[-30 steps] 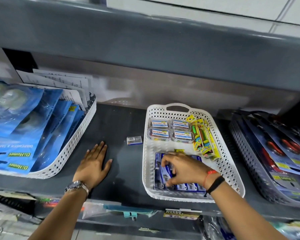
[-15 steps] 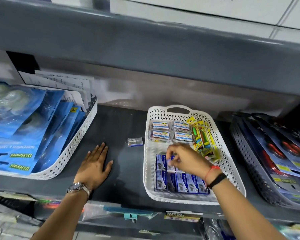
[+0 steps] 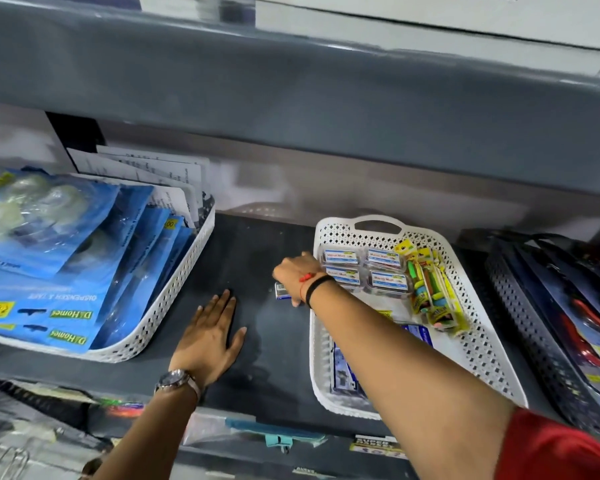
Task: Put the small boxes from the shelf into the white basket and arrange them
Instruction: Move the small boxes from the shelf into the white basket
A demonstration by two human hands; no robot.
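Head view: we note a dark shelf [image 3: 257, 258] holding three containers. At 9 o'clock sits a white tray [image 3: 174, 306] of blue packets [image 3: 49, 271] with printed sheets [image 3: 153, 174] standing behind them. At 3 o'clock a dark basket [image 3: 534, 323] of carded goods is cut off by the frame edge.

Between them stands the white basket [image 3: 482, 341]. Toward its 12 o'clock end lie four clear cases [image 3: 364, 268] in two rows, with yellow packets [image 3: 433, 289] beside them at its 3 o'clock side. Blue small boxes [image 3: 343, 372] lie at its 6 o'clock end, largely hidden by the right forearm, which crosses the basket rim; we cannot count them.

One small box [image 3: 280, 291] lies on the bare shelf just outside the basket's 9 o'clock wall. The right hand [image 3: 297, 271] is over it, fingers curled down around it; the box is mostly covered and we cannot tell whether it is gripped or only touched. The wrist carries a red thread and a black band.

The left hand [image 3: 210, 337] lies flat on the shelf at 7 o'clock of the box, fingers spread, holding nothing. A watch [image 3: 175, 381] is on that wrist.

Legible writing: "D Homes" and "DISPENSER & TAPE", inverted, on the blue packets, with a yellow price tag showing "69". The case labels are too blurred to read. "SUPER" shows on a strip label [image 3: 374, 445] at the shelf's front edge.
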